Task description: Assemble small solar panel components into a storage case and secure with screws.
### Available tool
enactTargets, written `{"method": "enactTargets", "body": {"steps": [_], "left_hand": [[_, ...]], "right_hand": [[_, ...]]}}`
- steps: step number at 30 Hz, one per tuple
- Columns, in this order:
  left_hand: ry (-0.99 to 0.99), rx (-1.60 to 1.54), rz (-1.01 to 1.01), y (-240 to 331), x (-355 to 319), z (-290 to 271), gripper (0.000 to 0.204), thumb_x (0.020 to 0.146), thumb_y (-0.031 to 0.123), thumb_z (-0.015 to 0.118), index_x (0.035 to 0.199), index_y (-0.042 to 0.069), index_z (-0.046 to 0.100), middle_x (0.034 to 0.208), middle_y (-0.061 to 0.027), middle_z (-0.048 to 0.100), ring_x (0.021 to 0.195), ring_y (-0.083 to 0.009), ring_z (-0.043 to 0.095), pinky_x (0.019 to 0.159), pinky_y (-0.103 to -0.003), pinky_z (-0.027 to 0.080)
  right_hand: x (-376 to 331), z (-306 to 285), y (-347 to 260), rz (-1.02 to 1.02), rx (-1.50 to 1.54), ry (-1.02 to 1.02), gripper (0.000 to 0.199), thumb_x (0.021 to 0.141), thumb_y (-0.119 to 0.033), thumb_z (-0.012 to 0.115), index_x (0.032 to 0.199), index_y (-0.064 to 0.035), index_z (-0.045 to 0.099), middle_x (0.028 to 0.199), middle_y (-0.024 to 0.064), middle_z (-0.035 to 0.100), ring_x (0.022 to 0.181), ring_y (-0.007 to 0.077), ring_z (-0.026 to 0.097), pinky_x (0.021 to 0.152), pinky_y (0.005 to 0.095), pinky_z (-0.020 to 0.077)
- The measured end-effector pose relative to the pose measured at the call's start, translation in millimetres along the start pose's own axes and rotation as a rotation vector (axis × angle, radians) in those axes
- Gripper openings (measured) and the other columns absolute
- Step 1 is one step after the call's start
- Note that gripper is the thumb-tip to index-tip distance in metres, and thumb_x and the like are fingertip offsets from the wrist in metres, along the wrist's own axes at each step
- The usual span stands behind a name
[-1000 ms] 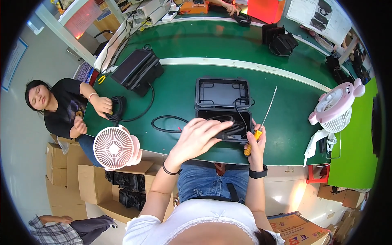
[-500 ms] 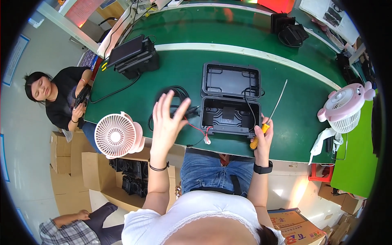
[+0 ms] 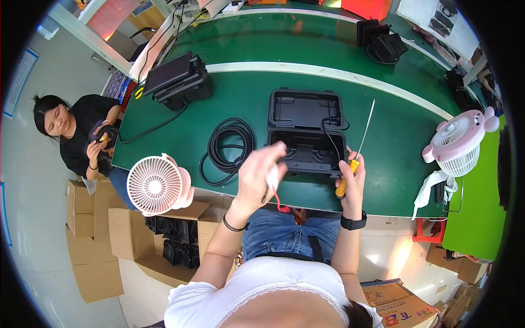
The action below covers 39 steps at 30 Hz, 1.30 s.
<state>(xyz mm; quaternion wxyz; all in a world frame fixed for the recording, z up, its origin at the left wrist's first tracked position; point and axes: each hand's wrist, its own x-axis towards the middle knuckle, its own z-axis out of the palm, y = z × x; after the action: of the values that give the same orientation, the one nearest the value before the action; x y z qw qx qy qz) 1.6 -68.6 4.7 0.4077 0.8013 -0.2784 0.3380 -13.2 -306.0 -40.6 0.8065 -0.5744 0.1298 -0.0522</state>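
The left hand (image 3: 261, 177) pinches a red-tailed connector (image 3: 275, 188) past the table's (image 3: 180, 123) near edge; loosened, it drops floorward. The right hand (image 3: 350, 177) grips a screwdriver (image 3: 356, 150).

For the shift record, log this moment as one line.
left hand: holds small white part with red wire | right hand: grips yellow-handled screwdriver | open black case on green table
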Motion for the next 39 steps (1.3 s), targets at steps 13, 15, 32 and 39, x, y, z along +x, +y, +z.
{"method": "enactTargets", "body": {"steps": [13, 15, 32, 39], "left_hand": [[-0.389, 0.849, -0.078, 6.7, 43.9, 27.8, 0.022, 0.08, 0.02, 0.069, 0.102, 0.015, 0.072, 0.099, -0.0072, 0.046, 0.09, -0.0202, 0.053, 0.063, -0.025, 0.053], [-0.423, 0.879, -0.078, 11.8, 43.6, 32.2, 0.028, 0.079, 0.015, 0.067, 0.106, 0.019, 0.073, 0.093, -0.0062, 0.045, 0.088, -0.02, 0.054, 0.066, -0.026, 0.054], [-0.566, 0.017, -0.214, 0.6, 16.1, 30.6, 0.032, 0.09, 0.014, 0.064, 0.12, 0.01, 0.054, 0.099, -0.0125, 0.061, 0.081, -0.0364, 0.068, 0.064, -0.043, 0.058], [-0.565, 0.211, -0.019, 10.6, 21.1, 33.4, 0.014, 0.092, 0.019, 0.063, 0.097, 0.01, 0.073, 0.085, -0.003, 0.063, 0.079, -0.0228, 0.057, 0.073, -0.037, 0.047]], "right_hand": [[-2.4, -3.7, 4.2, -0.023, 0.0, -0.038, 0.036, 0.085, -0.016, 0.073, 0.108, -0.0124, 0.046, 0.147, 0.0132, 0.043, 0.071, 0.0028, 0.057, 0.049, 0.0159, 0.0457], [-3.1, -8.0, 7.1, -0.028, 0.004, -0.035, 0.038, 0.084, -0.017, 0.075, 0.109, -0.0122, 0.046, 0.147, 0.013, 0.043, 0.072, 0.0031, 0.057, 0.049, 0.0159, 0.0465], [38.7, -31.4, -36.3, -0.162, -0.102, -0.11, 0.036, 0.086, -0.019, 0.075, 0.11, -0.009, 0.049, 0.141, 0.0063, 0.049, 0.07, 0.0033, 0.053, 0.049, 0.0167, 0.0459], [107.8, 9.3, -44.4, -0.293, -0.634, -0.035, 0.038, 0.089, -0.036, 0.073, 0.112, -0.0087, 0.058, 0.095, 0.002, 0.065, 0.076, 0.0097, 0.059, 0.057, 0.0262, 0.0483]]}}
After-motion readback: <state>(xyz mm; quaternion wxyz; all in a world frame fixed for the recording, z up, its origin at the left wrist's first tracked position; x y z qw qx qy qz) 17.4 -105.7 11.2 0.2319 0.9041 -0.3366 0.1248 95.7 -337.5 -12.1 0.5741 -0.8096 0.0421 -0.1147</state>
